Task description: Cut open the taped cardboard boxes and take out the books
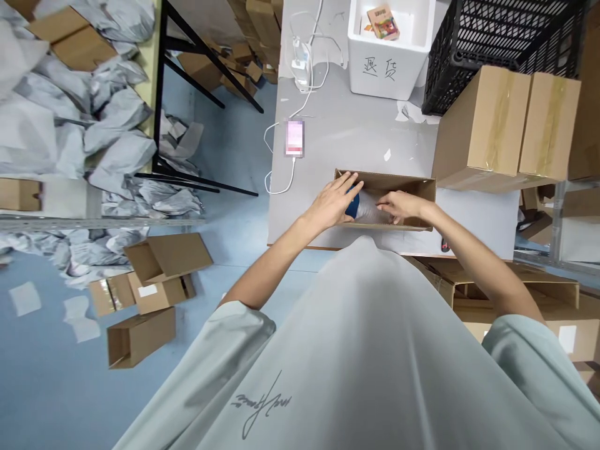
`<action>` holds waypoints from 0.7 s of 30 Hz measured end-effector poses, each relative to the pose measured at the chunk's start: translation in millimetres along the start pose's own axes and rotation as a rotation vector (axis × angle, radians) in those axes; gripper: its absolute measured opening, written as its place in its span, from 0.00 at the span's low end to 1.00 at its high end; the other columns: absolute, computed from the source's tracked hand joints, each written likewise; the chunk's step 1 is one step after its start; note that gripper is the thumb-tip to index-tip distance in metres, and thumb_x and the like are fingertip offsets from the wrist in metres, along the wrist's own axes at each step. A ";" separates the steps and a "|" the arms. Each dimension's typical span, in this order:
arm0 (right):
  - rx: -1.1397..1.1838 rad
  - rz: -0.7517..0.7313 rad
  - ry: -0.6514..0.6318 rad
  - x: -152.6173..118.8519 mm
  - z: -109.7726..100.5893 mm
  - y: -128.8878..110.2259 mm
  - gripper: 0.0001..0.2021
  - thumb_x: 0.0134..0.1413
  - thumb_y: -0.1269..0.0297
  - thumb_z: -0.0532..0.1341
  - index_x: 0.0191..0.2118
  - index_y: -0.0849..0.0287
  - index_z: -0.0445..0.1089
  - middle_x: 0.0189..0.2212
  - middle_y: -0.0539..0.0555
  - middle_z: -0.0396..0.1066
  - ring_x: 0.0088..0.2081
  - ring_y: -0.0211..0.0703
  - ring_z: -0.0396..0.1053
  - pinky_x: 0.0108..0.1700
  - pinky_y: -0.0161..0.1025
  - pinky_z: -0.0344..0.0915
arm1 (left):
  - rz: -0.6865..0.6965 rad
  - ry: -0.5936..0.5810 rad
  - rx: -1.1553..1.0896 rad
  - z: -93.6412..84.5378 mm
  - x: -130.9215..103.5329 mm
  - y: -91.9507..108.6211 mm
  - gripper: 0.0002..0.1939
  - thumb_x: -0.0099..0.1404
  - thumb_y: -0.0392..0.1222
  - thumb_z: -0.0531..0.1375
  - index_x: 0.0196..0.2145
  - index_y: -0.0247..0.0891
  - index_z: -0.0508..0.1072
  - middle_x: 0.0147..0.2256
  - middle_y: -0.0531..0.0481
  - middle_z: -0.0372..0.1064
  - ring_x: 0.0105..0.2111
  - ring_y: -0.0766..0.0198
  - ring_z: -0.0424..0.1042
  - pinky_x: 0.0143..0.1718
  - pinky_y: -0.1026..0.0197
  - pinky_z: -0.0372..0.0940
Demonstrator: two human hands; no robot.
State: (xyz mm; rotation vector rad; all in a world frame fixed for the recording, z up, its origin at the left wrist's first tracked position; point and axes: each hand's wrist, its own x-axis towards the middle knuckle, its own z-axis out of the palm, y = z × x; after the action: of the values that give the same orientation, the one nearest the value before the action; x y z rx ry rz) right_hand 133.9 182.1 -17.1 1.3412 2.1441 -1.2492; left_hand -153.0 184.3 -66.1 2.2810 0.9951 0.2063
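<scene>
An open cardboard box (417, 186) lies on the table in front of me. Inside it is an object with a blue part (353, 206) and a pale, clear-looking wrap (368, 209); its kind I cannot make out. My left hand (335, 199) rests over the box's left end, fingers spread and reaching down onto the blue part. Within the box, to the right of the wrap, is my right hand (402, 205), its fingers apart and partly bent, with no held thing visible. The fingertips of that hand are near the wrap; whether they touch it is unclear.
A phone (295, 138) on a white cable lies at the table's left. Behind stand a white foam box (387, 69) and a black crate (462, 56). Taped cartons (499, 125) occupy the right. A box cutter (445, 245) lies near the front edge. Cartons (140, 337) sit on the floor.
</scene>
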 end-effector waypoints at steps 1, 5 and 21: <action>0.016 0.000 -0.034 14.7 -3.3 -2.9 0.16 0.80 0.62 0.60 0.62 0.57 0.82 0.48 0.58 0.88 0.43 0.54 0.86 0.49 0.44 0.76 | 0.005 0.004 -0.007 -0.5 -2.4 -2.0 0.63 0.59 0.43 0.83 0.83 0.40 0.57 0.85 0.31 0.39 0.84 0.27 0.45 0.80 0.28 0.53; -0.239 -0.137 0.038 60.8 3.5 -20.8 0.32 0.67 0.67 0.72 0.74 0.56 0.72 0.74 0.65 0.72 0.58 0.63 0.84 0.60 0.51 0.76 | 0.033 0.045 -0.084 -2.9 -11.5 -9.6 0.72 0.53 0.50 0.86 0.84 0.41 0.53 0.85 0.30 0.35 0.84 0.29 0.44 0.83 0.28 0.47; -0.613 -0.197 -0.012 82.0 35.4 -38.9 0.27 0.78 0.57 0.63 0.75 0.56 0.65 0.69 0.74 0.73 0.60 0.67 0.80 0.58 0.52 0.70 | 0.050 0.059 -0.051 0.7 -20.3 -21.8 0.73 0.57 0.44 0.82 0.86 0.40 0.44 0.85 0.32 0.33 0.85 0.32 0.39 0.85 0.29 0.37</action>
State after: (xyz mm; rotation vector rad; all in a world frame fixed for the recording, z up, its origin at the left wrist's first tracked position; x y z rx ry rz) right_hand 53.4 192.9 -70.8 0.8749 2.4113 -0.5618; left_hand -180.2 180.9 -77.8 2.2664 0.9522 0.3177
